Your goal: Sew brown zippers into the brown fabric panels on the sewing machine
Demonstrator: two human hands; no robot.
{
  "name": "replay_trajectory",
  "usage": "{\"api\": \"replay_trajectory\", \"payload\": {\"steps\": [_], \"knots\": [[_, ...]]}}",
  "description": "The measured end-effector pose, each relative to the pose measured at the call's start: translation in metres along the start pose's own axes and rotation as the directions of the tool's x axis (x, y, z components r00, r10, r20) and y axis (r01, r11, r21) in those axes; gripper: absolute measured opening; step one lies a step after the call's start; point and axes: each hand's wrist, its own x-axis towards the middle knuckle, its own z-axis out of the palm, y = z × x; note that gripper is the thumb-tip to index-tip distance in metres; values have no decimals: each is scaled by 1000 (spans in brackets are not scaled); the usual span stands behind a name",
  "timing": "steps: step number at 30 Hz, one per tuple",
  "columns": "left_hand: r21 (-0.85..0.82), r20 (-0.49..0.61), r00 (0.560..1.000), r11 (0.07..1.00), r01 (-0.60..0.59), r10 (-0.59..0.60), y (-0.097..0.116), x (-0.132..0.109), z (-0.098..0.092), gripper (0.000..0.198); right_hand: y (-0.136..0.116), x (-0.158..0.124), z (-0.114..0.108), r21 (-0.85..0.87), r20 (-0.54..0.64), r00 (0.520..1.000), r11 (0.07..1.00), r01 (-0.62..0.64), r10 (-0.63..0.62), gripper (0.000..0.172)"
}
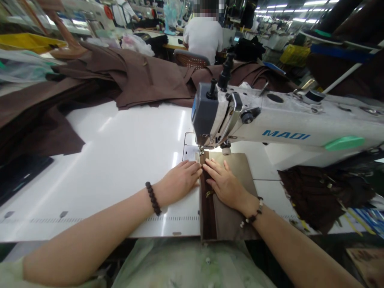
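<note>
A brown fabric panel (237, 218) lies under the sewing machine's needle area, its near end at the table's front edge. Along its left side runs a dark brown zipper (209, 216) with a brass zipper pull (209, 194). My left hand (183, 178) lies flat, fingertips at the panel's left edge just below the presser foot (201, 151). My right hand (223, 182) rests on the panel, fingers stretched over the zipper's upper part. Both hands have their fingers extended and grasp nothing.
The sewing machine (288, 120) spans the right side. Brown fabric pieces (153, 76) are heaped behind the white table (120, 160). A dark phone-like slab (24, 178) lies left. More brown pieces (312, 196) and pens (364, 220) lie right. A person (204, 38) sits ahead.
</note>
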Motion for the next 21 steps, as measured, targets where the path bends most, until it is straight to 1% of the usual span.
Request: {"api": "replay_trajectory", "payload": {"steps": [2,4,6,8,11,13,18,21], "knots": [[-89,-19,999,995,-53,51,21,-18,-3,31,0,0,-1,15,2,1000,1000,-12,12,43],[-168,-66,994,981,-101,91,43,-36,-4,28,0,-1,-2,29,-3,1000,1000,-12,13,43],[-195,-134,985,972,-135,110,61,-50,-1,26,0,-1,-1,36,-18,1000,999,-8,8,43],[-183,-210,970,970,-160,120,71,-57,5,24,1,-1,-1,37,-28,1000,999,-6,7,43],[-161,-297,946,970,-181,127,76,-57,11,18,1,-1,0,34,-30,1000,999,-4,5,44],[-155,-320,938,969,-192,135,76,-54,11,18,1,-2,-1,31,-26,1000,1000,-4,4,46],[-158,-311,931,956,-248,191,75,-49,4,32,0,-2,-2,19,-22,1000,1000,0,1,46],[-217,-290,940,944,-249,182,77,-47,3,36,0,-1,-3,18,-20,1000,1000,8,-8,44]]}}
